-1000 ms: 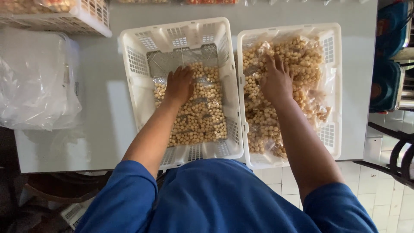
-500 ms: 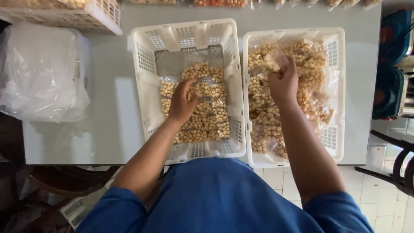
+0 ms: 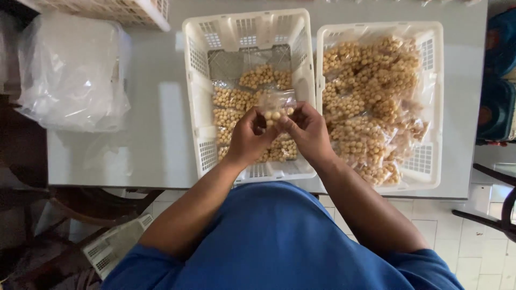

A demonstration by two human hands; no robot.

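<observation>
Both my hands meet over the left white basket [image 3: 196, 80]. My left hand [image 3: 248, 135] and my right hand [image 3: 307, 130] pinch a small clear bag of round tan snack balls [image 3: 275, 109] between their fingertips. Under them the left basket holds several flat packets of the same balls [image 3: 231, 99], laid in rows. The right white basket [image 3: 435, 96] is heaped with many more clear bags of balls [image 3: 371, 91].
Both baskets stand on a grey table [image 3: 156, 123]. A heap of clear plastic bags [image 3: 72, 75] lies at the table's left end. Another white basket [image 3: 123, 9] shows at the top left. A white crate [image 3: 115, 244] sits on the floor below; blue containers [image 3: 497, 102] stand at right.
My right hand has lifted a small bag out of the right basket and carried it left. My left hand came up off the packets, and both now hold the bag.
</observation>
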